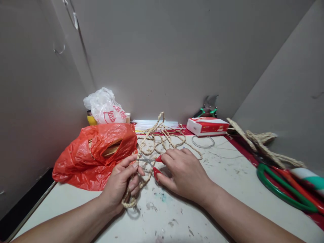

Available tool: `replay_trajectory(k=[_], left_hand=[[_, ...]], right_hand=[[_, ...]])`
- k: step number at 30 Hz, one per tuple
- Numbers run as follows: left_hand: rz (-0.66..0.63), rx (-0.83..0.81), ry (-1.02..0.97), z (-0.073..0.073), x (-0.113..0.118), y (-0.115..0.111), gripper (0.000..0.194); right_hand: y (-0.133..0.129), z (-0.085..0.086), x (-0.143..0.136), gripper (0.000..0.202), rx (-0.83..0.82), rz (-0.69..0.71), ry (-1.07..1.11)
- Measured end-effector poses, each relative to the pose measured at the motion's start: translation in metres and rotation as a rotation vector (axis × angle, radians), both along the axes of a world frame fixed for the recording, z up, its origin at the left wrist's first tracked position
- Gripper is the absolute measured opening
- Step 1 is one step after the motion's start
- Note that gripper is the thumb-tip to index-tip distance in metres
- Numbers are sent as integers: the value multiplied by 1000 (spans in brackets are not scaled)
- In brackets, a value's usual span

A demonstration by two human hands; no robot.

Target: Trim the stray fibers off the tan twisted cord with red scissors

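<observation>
My left hand [125, 180] is closed around a braided straw rope [129, 203], pinching a stretch of it near the fingertips. A loop of this rope hangs below the fingers, and more of it lies in loose curves on the table behind. In my right hand [186, 170] is a pair of scissors [148, 160] with red handles, fingers and thumb in the grips. The metal blades are apart and point left, close to the rope at my left fingertips. Whether they touch the rope I cannot tell.
A red plastic bag [76, 158] with brown material inside lies left on the table [174, 216]. Behind it stands a white plastic bag [105, 108]. At the back are a tissue box [209, 126], pruning shears [209, 109] and a wire coil [204, 141]. Green-handled scissors [283, 192] lie right.
</observation>
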State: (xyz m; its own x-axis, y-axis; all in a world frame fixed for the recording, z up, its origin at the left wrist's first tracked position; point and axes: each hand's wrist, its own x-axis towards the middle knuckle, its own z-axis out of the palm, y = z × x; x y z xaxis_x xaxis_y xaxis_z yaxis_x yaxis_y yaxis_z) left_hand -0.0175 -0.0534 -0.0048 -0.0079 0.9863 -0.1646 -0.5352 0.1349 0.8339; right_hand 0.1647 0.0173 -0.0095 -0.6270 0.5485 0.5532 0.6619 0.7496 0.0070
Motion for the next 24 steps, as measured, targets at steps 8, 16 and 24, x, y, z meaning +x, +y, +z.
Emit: replay_trajectory(k=[8, 16, 24], left_hand=[[-5, -6, -15, 1, -1, 1, 29], [-15, -41, -65, 3, -3, 2, 26], [-9, -28, -103, -2, -5, 3, 24]], right_hand=[[1, 0, 2, 22, 41, 12, -6], [1, -1, 1, 21, 9, 5, 5], [2, -2, 2, 19, -51, 39, 42]])
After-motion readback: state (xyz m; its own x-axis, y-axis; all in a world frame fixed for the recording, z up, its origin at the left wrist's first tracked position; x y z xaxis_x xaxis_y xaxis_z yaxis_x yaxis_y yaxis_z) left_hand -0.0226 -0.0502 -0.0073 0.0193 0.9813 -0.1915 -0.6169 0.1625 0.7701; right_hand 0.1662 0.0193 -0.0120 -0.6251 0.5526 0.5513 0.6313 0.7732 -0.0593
